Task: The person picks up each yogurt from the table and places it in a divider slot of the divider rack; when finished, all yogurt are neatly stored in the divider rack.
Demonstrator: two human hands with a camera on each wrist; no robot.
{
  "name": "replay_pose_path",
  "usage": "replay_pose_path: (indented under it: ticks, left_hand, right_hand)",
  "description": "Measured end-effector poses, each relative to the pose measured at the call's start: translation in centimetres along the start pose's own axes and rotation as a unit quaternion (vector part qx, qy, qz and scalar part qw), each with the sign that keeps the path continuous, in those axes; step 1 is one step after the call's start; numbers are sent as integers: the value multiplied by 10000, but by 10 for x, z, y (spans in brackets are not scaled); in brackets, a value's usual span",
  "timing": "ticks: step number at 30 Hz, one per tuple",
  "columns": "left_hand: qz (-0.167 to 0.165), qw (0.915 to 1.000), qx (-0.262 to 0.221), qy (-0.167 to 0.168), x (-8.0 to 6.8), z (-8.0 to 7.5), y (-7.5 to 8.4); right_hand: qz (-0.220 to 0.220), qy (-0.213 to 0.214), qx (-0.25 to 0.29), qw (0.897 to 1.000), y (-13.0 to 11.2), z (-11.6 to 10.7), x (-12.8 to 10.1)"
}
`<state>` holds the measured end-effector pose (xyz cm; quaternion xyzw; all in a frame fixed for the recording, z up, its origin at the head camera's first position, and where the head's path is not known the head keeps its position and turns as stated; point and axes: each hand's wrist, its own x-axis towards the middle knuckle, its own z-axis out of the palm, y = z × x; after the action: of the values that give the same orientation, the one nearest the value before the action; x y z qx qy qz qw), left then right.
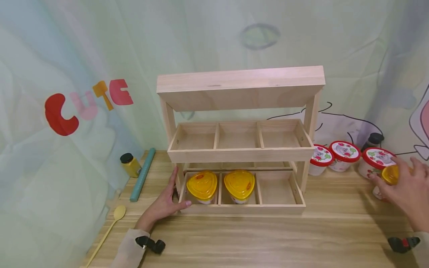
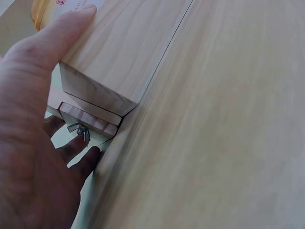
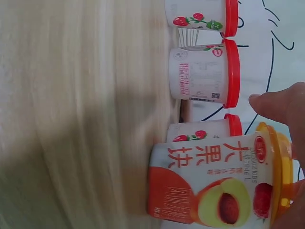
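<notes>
The person's left hand (image 1: 163, 204) is resting flat against the front left corner of the pale two-tier wooden rack (image 1: 240, 154), its grip spread, the thumb lying along the front rail and the fingers (image 2: 85, 160) reaching round the side, beside a small metal wing nut (image 2: 79, 131). The rack is standing near the back edge of the light wood-grain worktop (image 1: 254, 242), against a printed cloth backdrop (image 1: 67, 74). In its lower tier, two cups with yellow heart-shaped lids (image 1: 221, 185) are sitting in the left and middle compartments.

Towards the right edge of the worktop, the right hand (image 1: 407, 188) is closing its grip round a yellow-lidded plastic fruit cup printed with a peach (image 3: 217, 183), fingers and thumb curling over the lid (the wrist view is showing the cup sideways, its base apparently on the worktop). Just beside and behind it, three white tubs with red strawberry-patterned lids (image 1: 345, 154) are standing in a row, a dark-capped bottle (image 1: 372, 140) showing behind them.

At the back left corner, a small mustard-yellow jar with a black cap (image 1: 130, 165) is standing next to a long teal stick (image 1: 143, 174), and a pale yellow spoon (image 1: 110, 229) is lying along the left edge
</notes>
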<state>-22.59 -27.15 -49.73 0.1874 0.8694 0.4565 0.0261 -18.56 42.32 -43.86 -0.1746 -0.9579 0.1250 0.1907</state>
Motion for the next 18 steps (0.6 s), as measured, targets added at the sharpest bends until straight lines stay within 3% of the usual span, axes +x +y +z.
replay_pose_path:
  ticks: [7, 13, 18]
  left_hand:
    - [42, 10000, 2, 12, -1, 1, 1]
    - [-77, 10000, 14, 9, -1, 1, -1]
    - [-38, 10000, 31, -7, 0, 1, -1]
  right_hand:
    - [-26, -1, 161, 9999, 6, 8, -1]
    - [-491, 696, 501, 9951, 9, 19, -2]
    - [-587, 1141, 725, 9891, 9, 24, -6]
